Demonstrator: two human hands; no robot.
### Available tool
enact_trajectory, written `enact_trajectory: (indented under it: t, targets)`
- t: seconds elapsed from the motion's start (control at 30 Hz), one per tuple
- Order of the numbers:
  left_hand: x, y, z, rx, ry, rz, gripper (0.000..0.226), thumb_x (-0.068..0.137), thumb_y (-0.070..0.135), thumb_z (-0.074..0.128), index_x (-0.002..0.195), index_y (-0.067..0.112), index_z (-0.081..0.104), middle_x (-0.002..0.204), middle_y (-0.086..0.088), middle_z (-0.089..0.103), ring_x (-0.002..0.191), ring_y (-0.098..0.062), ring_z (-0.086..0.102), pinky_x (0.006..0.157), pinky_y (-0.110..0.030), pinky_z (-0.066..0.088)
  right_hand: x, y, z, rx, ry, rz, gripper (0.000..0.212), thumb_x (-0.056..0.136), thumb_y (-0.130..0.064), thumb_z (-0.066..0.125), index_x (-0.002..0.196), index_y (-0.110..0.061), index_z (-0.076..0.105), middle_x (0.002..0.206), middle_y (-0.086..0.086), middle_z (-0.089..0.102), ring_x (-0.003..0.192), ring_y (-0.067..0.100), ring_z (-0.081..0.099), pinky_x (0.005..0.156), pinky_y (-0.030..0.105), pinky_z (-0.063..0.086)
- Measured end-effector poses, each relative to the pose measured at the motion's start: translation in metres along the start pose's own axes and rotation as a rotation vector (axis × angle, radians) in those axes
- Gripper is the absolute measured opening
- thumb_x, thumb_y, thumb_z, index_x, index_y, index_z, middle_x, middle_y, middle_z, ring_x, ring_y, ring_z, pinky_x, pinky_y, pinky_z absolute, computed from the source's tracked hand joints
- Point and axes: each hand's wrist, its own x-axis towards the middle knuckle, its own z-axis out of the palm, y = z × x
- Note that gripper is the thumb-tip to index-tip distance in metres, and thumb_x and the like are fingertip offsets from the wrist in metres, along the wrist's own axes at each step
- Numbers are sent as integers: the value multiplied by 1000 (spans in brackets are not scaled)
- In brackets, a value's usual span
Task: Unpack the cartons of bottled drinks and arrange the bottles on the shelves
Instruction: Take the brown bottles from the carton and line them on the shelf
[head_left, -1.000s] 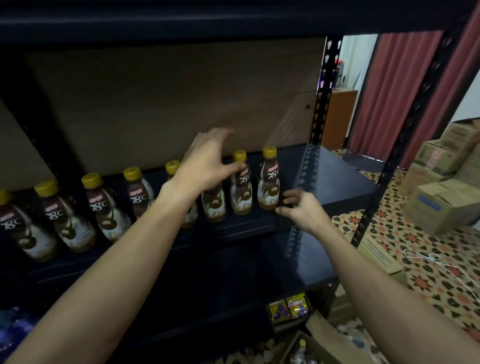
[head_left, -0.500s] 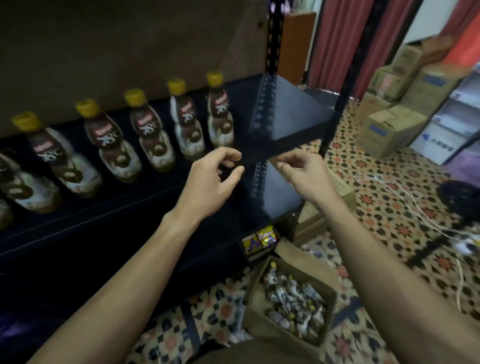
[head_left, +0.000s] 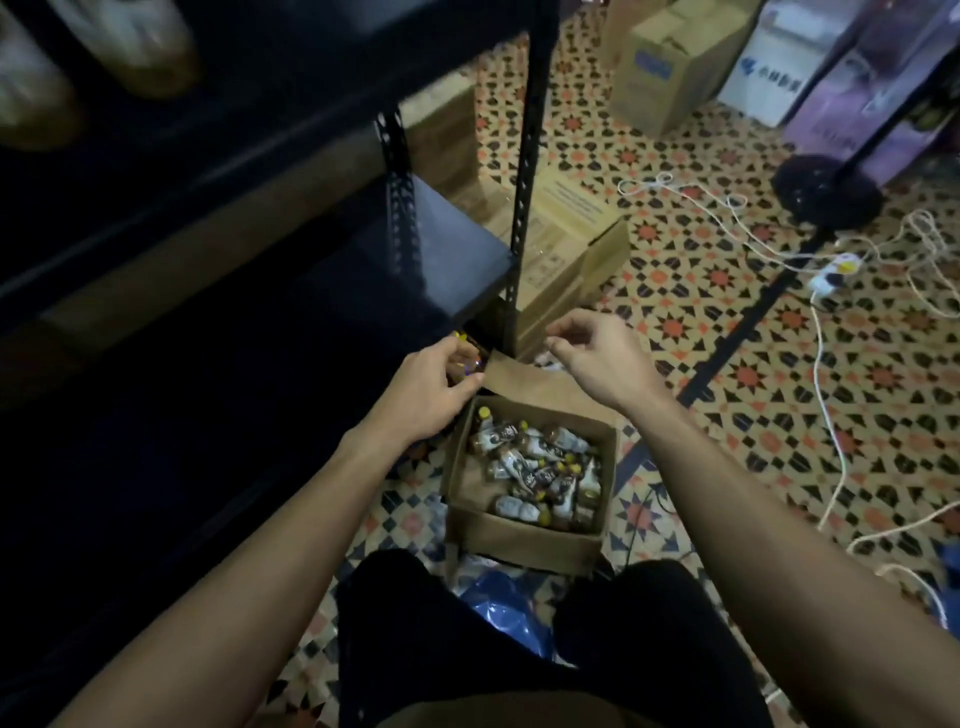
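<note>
Hovering over carton (head_left: 519, 540) on patterned tile floor (head_left: 727, 374) (cables (head_left: 644, 183) strewn): right hand (head_left: 597, 358) loose, empty; left hand (head_left: 426, 389) grip unclear.

Storeroom, dark metal shelving (head_left: 522, 156), stacked cardboard cartons (head_left: 667, 62) on patterned tile floor (head_left: 727, 364), open carton of bottles (head_left: 530, 535)

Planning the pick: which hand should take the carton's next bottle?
Probably left: left hand hovers nearer the yellow-capped brown bottles in the brown cardboard carton; right hand sits by its flap.
</note>
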Motion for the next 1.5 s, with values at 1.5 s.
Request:
enact_trajectory:
  t: [1.5]
  targets:
    - [187,-384,401,408,-158,-245,58,88,26,66,137,14,37,128,-18,55,118,-40,53,92,-46,46,80,465,314,120,-186,489,20,82,-30,82,83,-16,67,74,-2,69,65,13,66,56,26,46]
